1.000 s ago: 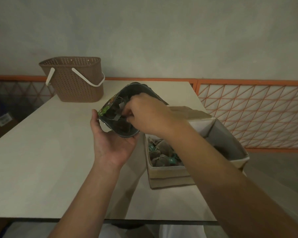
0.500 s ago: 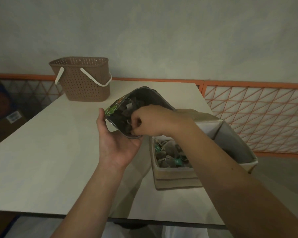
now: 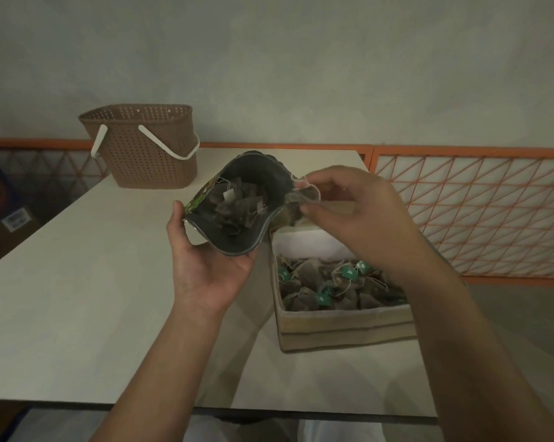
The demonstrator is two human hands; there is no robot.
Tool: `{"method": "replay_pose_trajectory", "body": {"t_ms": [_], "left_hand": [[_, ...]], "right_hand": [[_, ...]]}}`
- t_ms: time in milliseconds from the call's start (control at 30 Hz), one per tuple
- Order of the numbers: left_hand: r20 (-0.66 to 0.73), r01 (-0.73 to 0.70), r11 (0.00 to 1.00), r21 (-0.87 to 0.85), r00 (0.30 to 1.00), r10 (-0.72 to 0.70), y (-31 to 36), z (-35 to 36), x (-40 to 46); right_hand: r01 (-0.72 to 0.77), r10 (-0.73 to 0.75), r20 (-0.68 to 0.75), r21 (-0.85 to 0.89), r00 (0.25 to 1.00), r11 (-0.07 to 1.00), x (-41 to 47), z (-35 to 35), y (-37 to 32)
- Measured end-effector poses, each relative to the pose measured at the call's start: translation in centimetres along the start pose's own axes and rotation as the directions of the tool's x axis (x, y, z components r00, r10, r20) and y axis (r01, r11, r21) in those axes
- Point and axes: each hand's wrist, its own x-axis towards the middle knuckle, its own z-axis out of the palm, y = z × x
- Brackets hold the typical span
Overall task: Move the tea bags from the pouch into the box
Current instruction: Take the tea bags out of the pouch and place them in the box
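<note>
My left hand (image 3: 210, 269) grips the dark pouch (image 3: 263, 173) from below, its mouth open toward me with several brown tea bags (image 3: 237, 208) inside. My right hand (image 3: 355, 215) pinches a tea bag (image 3: 293, 207) just outside the pouch's right rim, its string looping above my fingers. Below that hand the beige cardboard box (image 3: 342, 327) stands on the table with several tea bags with teal tags (image 3: 326, 282) lying in it. My right forearm hides the box's right side.
A brown perforated basket (image 3: 148, 151) with a white handle stands at the table's far left corner. The pale table (image 3: 78, 282) ends in a near edge below my arms. An orange lattice railing (image 3: 473, 212) runs behind and to the right.
My right hand came out of the pouch to the right, bringing a tea bag with it. The left hand still holds the pouch in the same place.
</note>
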Motion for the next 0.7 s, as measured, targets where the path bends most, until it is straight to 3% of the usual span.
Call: {"method": "replay_pose_trajectory", "body": {"t_ms": [100, 267, 367, 500, 633, 700], "left_hand": [[0.013, -0.004, 1.000, -0.027, 1.000, 0.004, 0.1, -0.1, 0.0], [0.026, -0.010, 0.997, -0.080, 1.000, 0.012, 0.1, 0.0, 0.1], [0.020, -0.012, 0.997, -0.075, 1.000, 0.013, 0.0, 0.1, 0.0], [0.016, -0.008, 0.996, -0.084, 1.000, 0.009, -0.1, 0.1, 0.0], [0.021, -0.004, 0.997, -0.078, 1.000, 0.006, 0.1, 0.1, 0.1], [0.021, 0.001, 0.997, -0.072, 1.000, 0.001, 0.2, 0.1, 0.1]], "right_hand": [[-0.095, 0.100, 0.091, -0.063, 0.991, 0.993, -1.2, -1.0, 0.6], [-0.207, 0.323, 0.269, -0.385, 0.907, 0.899, -1.6, 0.2, 4.1], [-0.255, 0.396, 0.332, -0.395, 0.856, 0.883, -1.9, 0.8, 5.1], [-0.257, 0.403, 0.355, -0.393, 0.843, 0.883, -2.0, 1.1, 5.6], [-0.233, 0.470, 0.505, -0.462, 0.724, 0.856, -1.9, 1.1, 5.5], [-0.218, 0.418, 0.455, -0.428, 0.787, 0.877, -1.6, 0.8, 4.9]]}}
